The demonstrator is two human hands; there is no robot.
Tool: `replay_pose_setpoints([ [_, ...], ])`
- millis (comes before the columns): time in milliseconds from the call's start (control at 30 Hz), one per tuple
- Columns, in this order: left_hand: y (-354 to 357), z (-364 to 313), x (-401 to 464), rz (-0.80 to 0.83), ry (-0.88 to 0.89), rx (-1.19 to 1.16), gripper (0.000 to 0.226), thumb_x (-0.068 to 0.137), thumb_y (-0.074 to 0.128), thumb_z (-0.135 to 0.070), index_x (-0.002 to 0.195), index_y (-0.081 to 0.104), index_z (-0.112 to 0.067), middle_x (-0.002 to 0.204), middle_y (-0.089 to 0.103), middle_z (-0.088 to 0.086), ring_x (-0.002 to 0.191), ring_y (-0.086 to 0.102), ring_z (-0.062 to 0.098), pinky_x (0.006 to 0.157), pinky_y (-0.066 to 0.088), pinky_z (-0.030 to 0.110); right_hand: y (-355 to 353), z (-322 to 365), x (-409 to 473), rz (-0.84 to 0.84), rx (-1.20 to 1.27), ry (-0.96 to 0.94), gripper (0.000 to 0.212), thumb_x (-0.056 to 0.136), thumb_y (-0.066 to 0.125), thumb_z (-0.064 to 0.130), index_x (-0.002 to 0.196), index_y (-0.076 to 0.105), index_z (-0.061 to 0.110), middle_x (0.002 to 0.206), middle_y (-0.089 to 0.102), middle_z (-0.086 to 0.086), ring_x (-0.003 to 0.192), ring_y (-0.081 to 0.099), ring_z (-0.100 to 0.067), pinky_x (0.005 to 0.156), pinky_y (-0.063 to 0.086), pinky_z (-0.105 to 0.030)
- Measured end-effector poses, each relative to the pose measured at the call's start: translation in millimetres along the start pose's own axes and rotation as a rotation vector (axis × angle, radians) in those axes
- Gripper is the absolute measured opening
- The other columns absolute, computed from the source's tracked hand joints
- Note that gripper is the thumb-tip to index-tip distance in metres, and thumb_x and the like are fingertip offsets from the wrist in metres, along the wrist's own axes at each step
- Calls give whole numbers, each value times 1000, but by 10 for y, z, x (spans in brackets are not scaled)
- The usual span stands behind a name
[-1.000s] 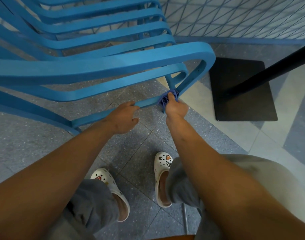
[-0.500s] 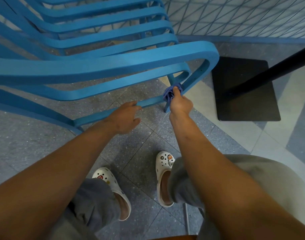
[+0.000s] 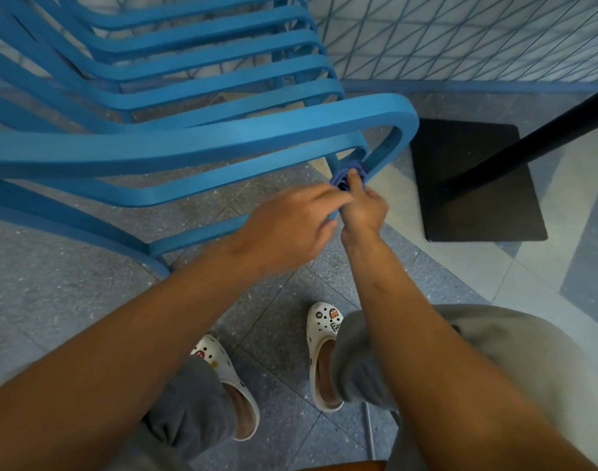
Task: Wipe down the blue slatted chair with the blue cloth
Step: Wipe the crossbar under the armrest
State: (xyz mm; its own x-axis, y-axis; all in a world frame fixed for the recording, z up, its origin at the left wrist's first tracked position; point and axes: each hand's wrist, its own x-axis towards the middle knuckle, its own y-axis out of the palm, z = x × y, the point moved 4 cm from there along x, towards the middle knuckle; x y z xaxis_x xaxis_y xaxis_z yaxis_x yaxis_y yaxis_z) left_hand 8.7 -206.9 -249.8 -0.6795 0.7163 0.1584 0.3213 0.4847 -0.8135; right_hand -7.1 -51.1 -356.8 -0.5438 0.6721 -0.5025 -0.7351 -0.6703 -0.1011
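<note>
Right hand (image 3: 363, 207), grip clamped on the bunched blue cloth (image 3: 345, 175), pressing it against the blue slatted chair (image 3: 195, 144) where the lower rail meets the curved armrest end. Left hand (image 3: 287, 229), fingers loosely extended and holding nothing, lies just beside it over the same rail. Rail's long axis runs leftward and down from the cloth; unwiped slats lie up and to the left

Head camera, single wide-angle view: worn on the person's head, facing forward and steeply down. Close on both forearms; blue slatted chair (image 3: 195, 141) far left, tiled floor (image 3: 70, 300) and feet near.
</note>
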Motion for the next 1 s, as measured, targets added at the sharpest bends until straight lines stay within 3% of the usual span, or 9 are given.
replay_pose_setpoints([
  [67,-280,-276,78,-113,123,44,34,98,55,-10,130,64,-6,122,67,12,110,64,27,96,51,41,8,-25,17,71,2,18,17,98,65,23,83,66,15,82,70,-4,76,66,-19,74,57,-31],
  [200,-786,-452,237,-304,196,147,28,96,58,-4,121,69,-5,113,70,13,106,65,29,94,50,36,-24,66,64,-40,42,-139,21,93,71,29,79,69,12,69,69,2,60,64,-6,52,50,-19],
  [333,-890,-182,279,-215,36,256,40,96,63,-16,136,60,-11,132,60,7,119,58,29,99,49,45,45,-160,212,-30,-10,-59,27,93,72,33,86,73,7,74,70,0,61,64,-7,51,48,-19],
  [433,-849,-37,233,-224,-29,321,39,100,58,-14,139,57,-19,138,56,0,113,62,28,85,54,52,39,-423,339,-55,-159,35,32,93,72,36,88,73,5,78,68,-3,62,61,-10,43,40,-13],
  [533,-806,-24,253,-261,1,388,38,101,51,-9,138,57,-18,136,58,1,107,63,31,79,55,53,26,-524,391,-70,-302,16,30,93,71,38,78,67,12,67,62,4,56,55,-5,34,32,-9],
  [667,-765,-6,250,-289,21,417,37,101,50,-8,136,57,-17,134,58,3,108,63,32,78,55,53,3,-634,386,-102,-320,105,41,92,72,39,64,59,11,63,58,1,56,55,-13,51,42,-24],
  [767,-776,-18,248,-313,41,418,36,101,52,-7,136,58,-16,134,59,4,107,64,31,79,56,52,-47,-797,264,-160,-312,228,41,92,71,38,73,56,5,70,56,-2,67,57,-22,63,46,-33],
  [833,-779,-13,243,-317,43,415,36,102,52,-7,136,58,-15,134,60,4,107,64,30,80,56,51,-36,-866,192,-130,-268,167,37,93,70,36,70,61,9,68,61,-2,67,60,-22,60,47,-33],
  [1000,-785,-15,247,-313,48,406,37,101,50,-6,136,59,-15,135,60,4,108,64,29,81,55,50,94,-610,272,-50,-260,29,28,89,76,37,89,73,9,80,70,-4,68,65,-16,63,52,-29],
])
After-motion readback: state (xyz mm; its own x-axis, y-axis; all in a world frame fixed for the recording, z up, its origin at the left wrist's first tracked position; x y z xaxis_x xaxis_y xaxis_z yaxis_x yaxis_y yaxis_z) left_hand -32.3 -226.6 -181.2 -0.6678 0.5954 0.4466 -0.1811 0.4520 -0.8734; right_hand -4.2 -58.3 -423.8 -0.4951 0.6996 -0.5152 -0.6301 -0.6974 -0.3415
